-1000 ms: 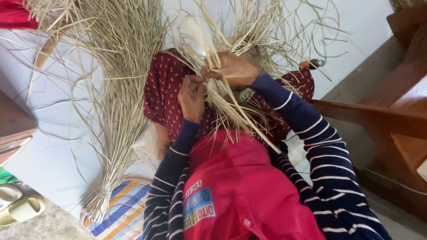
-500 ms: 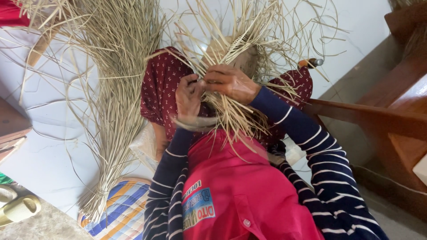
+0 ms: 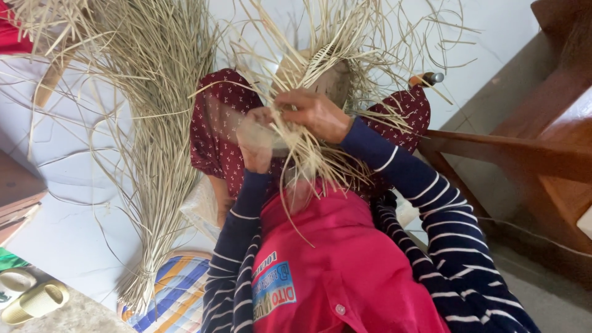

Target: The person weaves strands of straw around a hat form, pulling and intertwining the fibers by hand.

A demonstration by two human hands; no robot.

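Both the left hand (image 3: 256, 139) and right hand (image 3: 314, 114) clench pale straw strands (image 3: 308, 163) of a half-woven piece (image 3: 320, 68), where even tension looks key to tight plaiting.

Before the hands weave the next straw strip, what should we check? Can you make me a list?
1. Left hand gripping the straw strips: ok.
2. Right hand pinching strips at the woven piece: ok.
3. Spare straw bundle lying close on the floor: ok.
4. Loose strip ends untangled: not ok, they spray everywhere.
5. Weave tight and even: cannot tell, hands cover it.
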